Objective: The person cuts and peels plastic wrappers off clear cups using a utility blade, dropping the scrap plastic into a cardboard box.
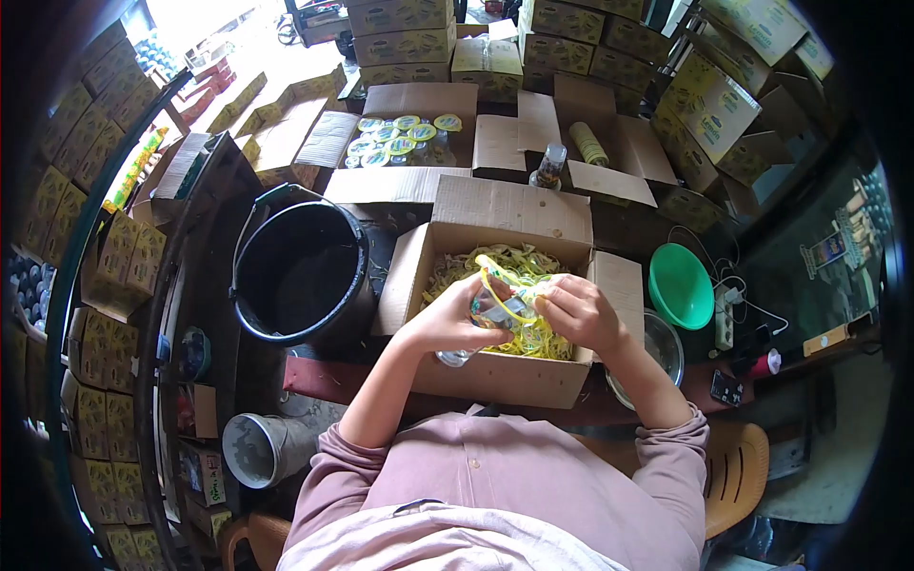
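Observation:
My left hand (446, 317) is wrapped round a clear plastic cup (457, 357), which is tilted with its base towards me. At the cup's top, my right hand (583, 310) has its fingers pinched together on a yellow plastic strip (512, 306) that loops round the rim. Part of the strip is hidden by the fingers. Both hands are above an open cardboard box (495, 379), filled with a tangle of yellow strips (547, 344).
A large black bucket (249, 309) stands left of the box, a green bowl (681, 285) to the right. Beyond, one open carton (400, 193) holds lidded cups (392, 141); another contains a yellow roll (589, 145). A glass jar (549, 167) stands between them.

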### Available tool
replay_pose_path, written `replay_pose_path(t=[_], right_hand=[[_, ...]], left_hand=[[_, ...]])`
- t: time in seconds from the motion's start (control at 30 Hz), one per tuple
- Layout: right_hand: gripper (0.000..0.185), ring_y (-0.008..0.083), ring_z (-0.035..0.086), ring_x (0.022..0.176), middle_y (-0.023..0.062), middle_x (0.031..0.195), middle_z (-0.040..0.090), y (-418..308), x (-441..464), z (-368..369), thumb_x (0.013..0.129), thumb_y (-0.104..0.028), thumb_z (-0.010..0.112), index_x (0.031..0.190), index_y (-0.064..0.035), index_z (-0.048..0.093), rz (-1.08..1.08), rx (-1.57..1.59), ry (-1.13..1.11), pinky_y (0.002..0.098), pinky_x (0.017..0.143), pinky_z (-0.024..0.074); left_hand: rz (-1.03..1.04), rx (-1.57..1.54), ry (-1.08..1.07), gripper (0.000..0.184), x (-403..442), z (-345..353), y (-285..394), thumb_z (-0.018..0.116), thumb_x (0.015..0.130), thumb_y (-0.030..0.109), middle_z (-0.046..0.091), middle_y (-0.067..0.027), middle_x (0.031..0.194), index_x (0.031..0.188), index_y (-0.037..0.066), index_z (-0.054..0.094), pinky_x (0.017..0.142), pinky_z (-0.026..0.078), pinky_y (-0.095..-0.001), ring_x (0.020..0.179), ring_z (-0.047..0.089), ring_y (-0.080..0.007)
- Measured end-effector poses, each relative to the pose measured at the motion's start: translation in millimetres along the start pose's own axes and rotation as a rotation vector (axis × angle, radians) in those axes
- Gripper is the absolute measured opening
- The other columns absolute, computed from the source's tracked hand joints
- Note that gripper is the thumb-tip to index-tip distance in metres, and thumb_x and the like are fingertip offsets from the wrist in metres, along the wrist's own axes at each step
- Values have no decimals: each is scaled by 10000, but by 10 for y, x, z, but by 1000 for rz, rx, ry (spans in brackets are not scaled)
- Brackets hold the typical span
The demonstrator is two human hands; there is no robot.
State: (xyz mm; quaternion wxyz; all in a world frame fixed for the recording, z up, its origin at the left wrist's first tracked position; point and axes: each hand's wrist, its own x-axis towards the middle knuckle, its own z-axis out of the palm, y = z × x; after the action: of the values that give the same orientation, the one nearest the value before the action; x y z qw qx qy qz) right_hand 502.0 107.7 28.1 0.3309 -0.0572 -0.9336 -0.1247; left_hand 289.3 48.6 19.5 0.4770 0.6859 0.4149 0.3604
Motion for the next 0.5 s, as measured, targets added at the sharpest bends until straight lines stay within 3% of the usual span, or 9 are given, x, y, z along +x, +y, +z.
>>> replay_pose_path(t=[0.1,0.27,0.37,0.5], right_hand=[[147,176,580,691,47,682,552,63,22,-61,624,-85,614,757,-26,593,41,-31,-10,304,657,508],[176,218,582,674,71,724,582,144,6,-36,597,-28,599,771,-15,572,56,-19,-25,322,619,497],[166,195,579,697,56,706,562,131,28,13,608,-78,608,768,-35,597,59,-16,-23,312,662,505],[184,218,577,659,80,721,582,122,25,46,583,-32,598,765,-21,574,42,41,-20,333,644,498]], left_hand=[[153,67,136,504,50,-15,96,704,635,126,564,-104,928,1059,-11,469,759,441,-269,832,540,-141],[116,115,145,461,-3,-49,197,700,646,132,595,-96,852,1010,-26,467,664,473,-258,724,593,-130],[78,84,115,455,-19,-46,134,700,644,131,596,-98,846,1006,-24,473,681,469,-260,731,591,-129],[72,46,93,449,-31,-27,67,694,646,119,591,-83,847,1019,-16,484,700,461,-257,736,582,-123]])
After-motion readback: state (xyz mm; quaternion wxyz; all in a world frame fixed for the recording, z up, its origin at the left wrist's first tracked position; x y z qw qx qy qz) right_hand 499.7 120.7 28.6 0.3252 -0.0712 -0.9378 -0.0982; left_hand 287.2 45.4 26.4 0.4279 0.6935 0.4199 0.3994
